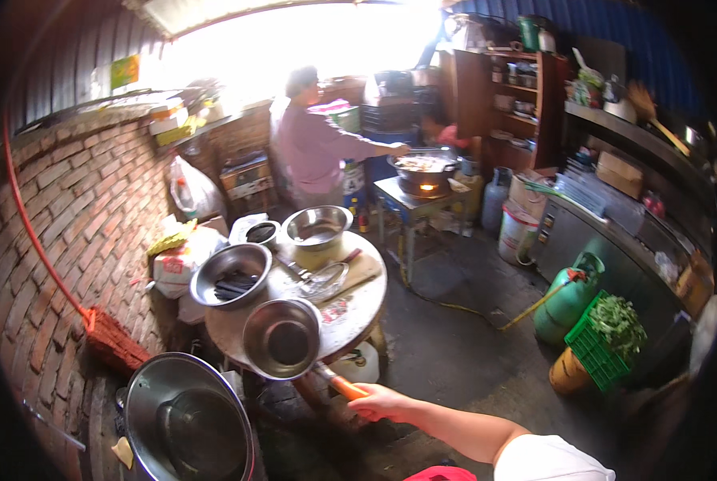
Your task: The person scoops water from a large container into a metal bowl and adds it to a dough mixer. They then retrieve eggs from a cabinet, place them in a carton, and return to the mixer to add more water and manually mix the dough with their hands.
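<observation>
My right hand (377, 402) grips the orange handle of a stainless-steel dipper (282, 340). The dipper's round bowl hangs over the near edge of a round table (367, 300), and whether it touches the tabletop I cannot tell. My left hand is out of view. Behind the dipper, a steel basin (256, 261) on the table holds dark, long pieces. Farther back stand another steel basin (316, 227) and a small bowl (262, 233) with dark contents. A knife (298, 269) and a crumpled clear plastic bag (325, 282) lie beside a wooden board (361, 272). Below left sits a large metal basin (202, 433).
A person (313, 138) reaches over a wok (425, 171) on a lit burner. A hose (448, 308) crosses the floor to a green gas cylinder (566, 300). Leafy greens (618, 327) fill a green crate (596, 346). A red-handled broom (109, 337) leans against the brick wall (82, 240).
</observation>
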Tool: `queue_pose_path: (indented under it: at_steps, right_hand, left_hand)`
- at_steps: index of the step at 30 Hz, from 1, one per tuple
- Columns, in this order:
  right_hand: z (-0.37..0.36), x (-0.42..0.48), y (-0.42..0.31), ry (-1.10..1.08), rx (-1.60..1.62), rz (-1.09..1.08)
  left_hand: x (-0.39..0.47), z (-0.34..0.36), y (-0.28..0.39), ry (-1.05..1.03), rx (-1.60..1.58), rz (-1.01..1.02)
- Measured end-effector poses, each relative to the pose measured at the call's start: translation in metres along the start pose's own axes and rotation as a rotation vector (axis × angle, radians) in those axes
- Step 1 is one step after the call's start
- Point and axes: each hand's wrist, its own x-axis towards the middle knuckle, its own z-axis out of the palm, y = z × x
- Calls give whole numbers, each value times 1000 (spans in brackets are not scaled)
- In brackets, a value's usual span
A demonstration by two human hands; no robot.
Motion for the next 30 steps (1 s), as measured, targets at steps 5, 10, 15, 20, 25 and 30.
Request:
queue_pose_path:
  at_steps: [5,10,15,20,25,30]
  right_hand:
    - [-85,-135,50,299,204,-108]
    - [-144,-281,125,466,544,-240]
    - [-167,-391,191,752,557,-379]
    - [-167,-451,242,884,614,-522]
    - [-143,-498,288,923,873,-635]
    - [-108,-524,340,1179,1115,-781]
  left_hand:
    - [-30,23,-48,-285,216,74]
    - [-68,68,-96,-501,123,-407]
    - [-159,102,-142,-921,1,-484]
    - [-259,161,-182,-769,328,-606]
    - [-292,184,-249,-1034,518,-679]
    - [-334,204,-313,-1441,571,-913]
